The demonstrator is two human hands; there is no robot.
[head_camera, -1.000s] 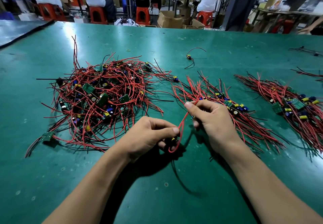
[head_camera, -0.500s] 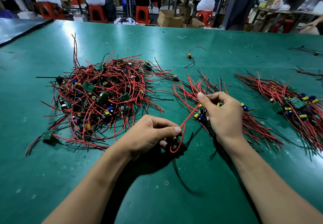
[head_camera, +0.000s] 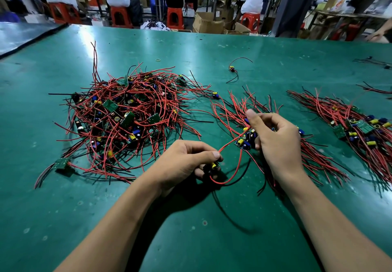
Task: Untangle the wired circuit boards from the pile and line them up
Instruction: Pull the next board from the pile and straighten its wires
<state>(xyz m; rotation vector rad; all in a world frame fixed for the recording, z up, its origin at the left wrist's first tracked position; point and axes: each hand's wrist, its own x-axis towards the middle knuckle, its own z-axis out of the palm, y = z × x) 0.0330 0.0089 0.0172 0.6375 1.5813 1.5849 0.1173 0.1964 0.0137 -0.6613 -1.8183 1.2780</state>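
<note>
A tangled pile (head_camera: 125, 121) of small green circuit boards with red and black wires lies at the left of the green table (head_camera: 191, 240). My left hand (head_camera: 184, 161) pinches one small board (head_camera: 213, 166) near the table's middle; its red wire (head_camera: 238, 165) loops down and then up to the right. My right hand (head_camera: 275, 138) holds that wire's far end over a lined-up row of boards (head_camera: 246, 138), fingers curled. A second lined-up row (head_camera: 360, 129) lies at the right.
A single wired board (head_camera: 231, 68) lies alone further back. A small rubber band (head_camera: 157, 60) sits beyond the pile. Loose wires (head_camera: 373, 61) lie at the far right edge. People on red stools (head_camera: 118, 16) work at benches behind the table.
My right hand has moved away from me, up over the middle row, drawing the red wire longer. My left hand stays in place, pinching the board.
</note>
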